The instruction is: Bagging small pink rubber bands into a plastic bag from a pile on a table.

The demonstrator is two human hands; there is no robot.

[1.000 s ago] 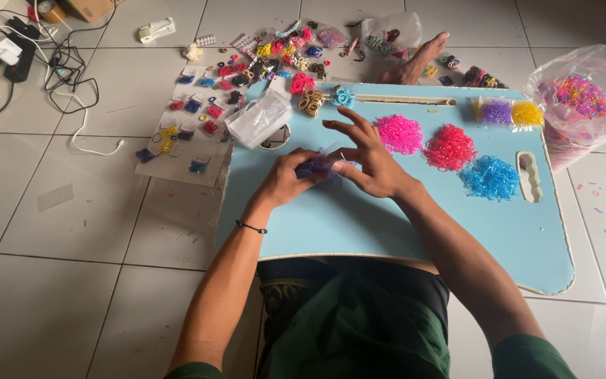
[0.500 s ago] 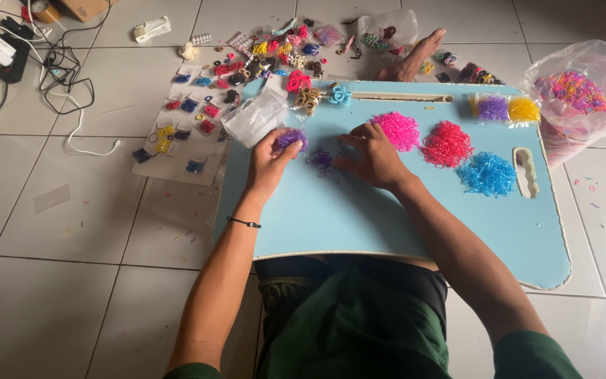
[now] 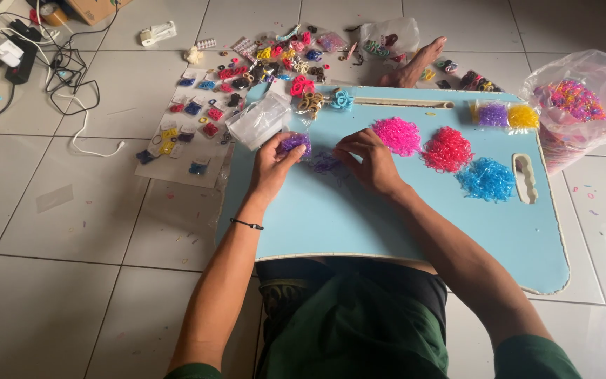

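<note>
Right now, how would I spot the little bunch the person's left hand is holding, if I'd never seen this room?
Find the light blue lap table on the tiled floor. Near its far left corner, the left hand pinches a small purple bunch of bands. It is the only bunch lifted in fingers; the pink pile, red pile and blue pile lie loose to the right.

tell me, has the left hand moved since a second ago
Yes: the left hand went up-left, away from the pink pile, toward the clear bag.
</note>
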